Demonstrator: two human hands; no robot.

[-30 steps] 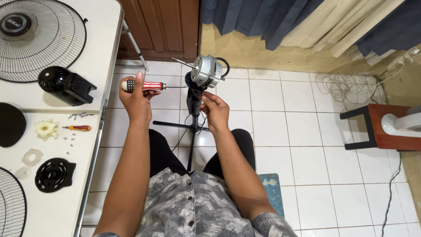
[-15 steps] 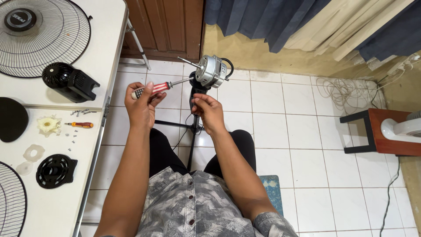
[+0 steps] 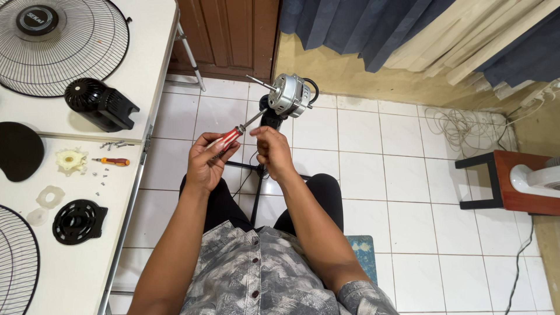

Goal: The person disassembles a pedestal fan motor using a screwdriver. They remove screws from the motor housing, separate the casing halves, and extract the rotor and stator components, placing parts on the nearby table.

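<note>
My left hand (image 3: 205,166) grips a red-handled screwdriver (image 3: 233,135), and the shaft slants up and to the right toward the silver fan motor (image 3: 290,94). The tip stops just short of the motor's lower left side. That motor sits bare on top of a black stand pole (image 3: 255,201) rising between my knees, its shaft pointing left. My right hand (image 3: 273,153) is curled closed in front of the pole, just right of the screwdriver handle. Whether it pinches something small or grips the pole is hidden.
A white table (image 3: 153,70) on my left holds a round wire grille (image 3: 64,46), a black motor housing (image 3: 99,105), a small orange screwdriver (image 3: 112,161), loose screws, white plastic parts (image 3: 71,160) and a black round cover (image 3: 79,221). At the right stand a brown stool (image 3: 507,189) and coiled white cable (image 3: 461,125).
My left hand came down and turned the screwdriver from level to slanting up toward the motor. My right hand slid lower from under the motor.
</note>
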